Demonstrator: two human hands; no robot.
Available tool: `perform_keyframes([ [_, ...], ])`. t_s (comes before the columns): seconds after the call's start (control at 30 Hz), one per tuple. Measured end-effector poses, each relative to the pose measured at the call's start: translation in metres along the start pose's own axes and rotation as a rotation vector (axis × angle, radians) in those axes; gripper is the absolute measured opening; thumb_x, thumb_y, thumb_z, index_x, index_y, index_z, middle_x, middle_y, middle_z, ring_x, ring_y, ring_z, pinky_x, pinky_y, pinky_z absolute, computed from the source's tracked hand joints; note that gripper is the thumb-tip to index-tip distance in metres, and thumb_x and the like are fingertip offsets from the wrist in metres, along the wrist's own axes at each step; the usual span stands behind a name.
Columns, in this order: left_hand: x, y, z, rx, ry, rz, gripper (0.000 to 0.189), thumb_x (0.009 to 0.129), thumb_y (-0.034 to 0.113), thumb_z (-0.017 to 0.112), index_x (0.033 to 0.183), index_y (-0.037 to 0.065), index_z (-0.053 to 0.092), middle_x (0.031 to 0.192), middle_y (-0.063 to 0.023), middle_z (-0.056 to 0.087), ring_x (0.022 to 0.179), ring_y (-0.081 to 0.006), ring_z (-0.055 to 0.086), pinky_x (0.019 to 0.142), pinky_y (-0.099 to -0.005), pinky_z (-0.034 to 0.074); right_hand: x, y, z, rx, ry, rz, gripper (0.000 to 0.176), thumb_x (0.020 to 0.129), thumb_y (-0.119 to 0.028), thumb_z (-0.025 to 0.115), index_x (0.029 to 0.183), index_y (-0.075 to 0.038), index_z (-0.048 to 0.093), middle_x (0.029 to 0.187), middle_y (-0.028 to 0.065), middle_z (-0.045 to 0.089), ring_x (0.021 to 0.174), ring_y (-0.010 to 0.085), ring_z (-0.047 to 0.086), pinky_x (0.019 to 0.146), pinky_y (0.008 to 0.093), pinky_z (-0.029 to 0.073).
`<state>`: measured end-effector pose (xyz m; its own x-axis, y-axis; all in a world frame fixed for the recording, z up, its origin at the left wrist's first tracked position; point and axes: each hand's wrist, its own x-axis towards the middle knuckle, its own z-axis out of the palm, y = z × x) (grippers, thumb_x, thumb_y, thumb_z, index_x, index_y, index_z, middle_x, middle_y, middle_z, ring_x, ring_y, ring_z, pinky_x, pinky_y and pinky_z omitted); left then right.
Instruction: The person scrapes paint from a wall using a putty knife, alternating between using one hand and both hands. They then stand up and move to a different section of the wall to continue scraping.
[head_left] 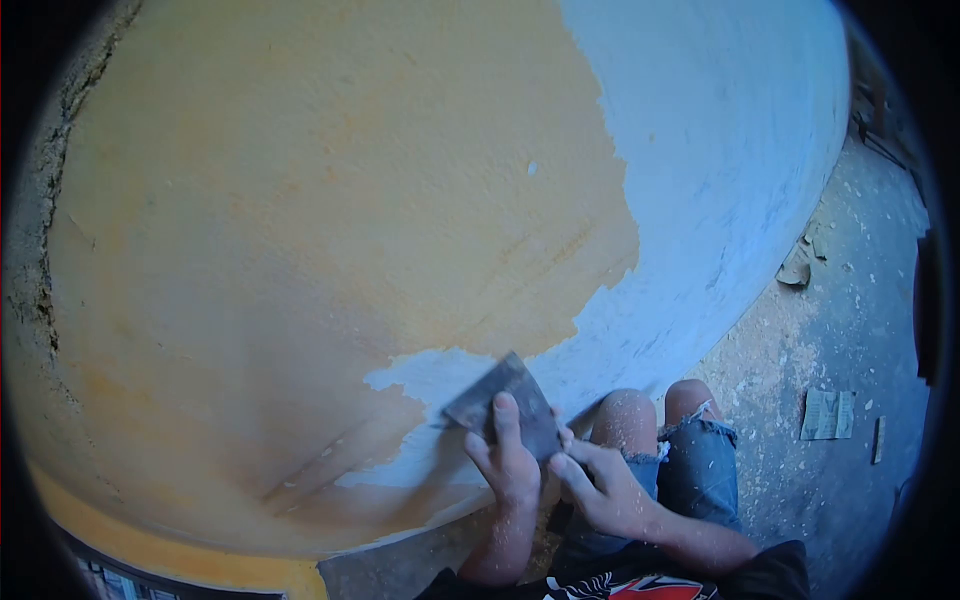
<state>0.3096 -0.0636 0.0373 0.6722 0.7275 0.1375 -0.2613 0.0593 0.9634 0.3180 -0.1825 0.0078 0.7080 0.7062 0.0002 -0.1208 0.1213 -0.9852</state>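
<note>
A flat, dark metal scraper (pixel 522 392) tilts close over the wall, one corner pointing up. My left hand (pixel 508 462) grips it from below, the thumb laid flat along its face. At the scraper's lower right edge, my right hand (pixel 605 490) is closed with its fingertips pinched at that edge. The wall (pixel 330 200) before me is tan-orange, with a jagged-edged white area (pixel 720 150) on the right. A white strip of it runs behind the scraper.
My dust-speckled knees (pixel 630 420) in ripped jeans are bent beside the wall's base. On the grey floor (pixel 780 370) lie a piece of paper (pixel 827 415), a narrow strip (pixel 879 440) and peeled flakes (pixel 795 270). A rough crack (pixel 48 250) runs down the far left.
</note>
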Motion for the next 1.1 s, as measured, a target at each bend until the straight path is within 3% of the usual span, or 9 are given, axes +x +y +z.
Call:
perform_keyframes([
  [0.2,-0.003,-0.018,0.002,0.045,0.041,-0.087,0.036,0.095,0.027,0.057,0.084,-0.007,0.057,0.068,-0.0163,0.063,0.047,-0.0217,0.059,0.043,-0.0320,0.050,0.001,0.028,-0.001,0.035,0.014,0.042,0.028,0.099,-0.021,0.049,0.099,0.006,0.057,0.073,0.0173,0.055,0.072,0.0139,0.051,0.070,0.0330,0.045],
  [0.27,-0.002,-0.021,0.000,0.038,0.030,-0.079,0.035,0.095,0.026,0.057,0.084,-0.007,0.056,0.069,-0.0163,0.063,0.047,-0.0217,0.060,0.044,-0.0321,0.050,0.002,0.033,0.001,0.053,0.029,-0.037,0.032,0.101,-0.025,0.046,0.083,0.001,0.053,0.066,0.0001,0.051,0.064,0.0063,0.046,0.057,0.0252,0.040],
  [0.5,0.014,-0.003,0.013,-0.009,-0.018,0.079,0.035,0.095,0.034,0.057,0.087,-0.001,0.054,0.065,-0.0134,0.059,0.043,-0.0202,0.055,0.038,-0.0306,0.046,0.017,0.006,-0.003,0.001,0.057,-0.059,0.031,0.101,-0.025,0.047,0.085,0.001,0.053,0.064,0.0024,0.051,0.064,0.0074,0.048,0.057,0.0266,0.041],
  [0.6,0.016,0.036,0.028,-0.050,0.001,0.088,0.034,0.096,0.034,0.055,0.091,0.000,0.053,0.066,-0.0128,0.057,0.043,-0.0201,0.053,0.039,-0.0306,0.047,0.021,-0.038,-0.013,-0.023,-0.071,-0.120,0.027,0.098,-0.022,0.050,0.101,0.004,0.057,0.073,0.0247,0.058,0.063,0.0350,0.059,0.060,0.0384,0.045],
  [0.77,-0.026,0.005,0.010,-0.132,0.011,-0.094,0.034,0.096,0.033,0.053,0.098,0.000,0.054,0.072,-0.0128,0.060,0.047,-0.0214,0.057,0.042,-0.0320,0.049,-0.029,-0.002,-0.025,-0.151,0.058,-0.317,0.042,0.092,-0.029,0.061,0.120,0.001,0.052,0.080,0.0247,0.060,0.072,0.0352,0.064,0.065,0.0371,0.049],
  [0.83,-0.040,-0.007,-0.009,-0.161,-0.044,-0.102,0.035,0.097,0.034,0.052,0.101,-0.001,0.055,0.075,-0.0127,0.061,0.050,-0.0220,0.059,0.043,-0.0321,0.050,-0.058,-0.003,-0.049,-0.117,-0.004,-0.124,0.059,0.081,-0.039,0.074,0.124,-0.004,0.054,0.096,0.0192,0.061,0.083,0.0339,0.065,0.072,0.0368,0.052],
  [0.9,-0.039,-0.011,-0.038,-0.173,-0.181,-0.433,0.038,0.097,0.036,0.050,0.107,0.000,0.055,0.084,-0.0132,0.064,0.058,-0.0228,0.062,0.044,-0.0335,0.050,-0.064,0.014,-0.069,-0.465,0.009,-0.525,0.071,0.070,-0.045,0.081,0.126,-0.009,0.054,0.111,0.0138,0.056,0.094,0.0302,0.063,0.075,0.0371,0.054],
  [1.03,-0.052,-0.011,-0.045,-0.333,-0.155,-0.934,0.038,0.097,0.035,0.048,0.112,0.001,0.056,0.095,-0.0174,0.065,0.079,-0.0224,0.066,0.073,-0.0373,0.056,-0.051,-0.005,-0.049,-0.683,-0.255,-1.003,0.049,0.080,-0.035,0.069,0.123,-0.014,0.057,0.116,0.0091,0.053,0.109,0.0272,0.058,0.103,0.0465,0.041],
  [1.1,-0.051,-0.048,-0.087,-0.486,-0.413,-1.194,0.042,0.098,0.038,0.045,0.118,0.002,0.053,0.102,-0.0143,0.063,0.091,-0.0211,0.064,0.083,-0.0360,0.053,-0.038,-0.001,-0.032,-0.773,-0.303,-1.050,0.032,0.082,-0.024,0.061,0.111,-0.012,0.061,0.109,0.0064,0.057,0.112,0.0271,0.057,0.111,0.0508,0.031],
])
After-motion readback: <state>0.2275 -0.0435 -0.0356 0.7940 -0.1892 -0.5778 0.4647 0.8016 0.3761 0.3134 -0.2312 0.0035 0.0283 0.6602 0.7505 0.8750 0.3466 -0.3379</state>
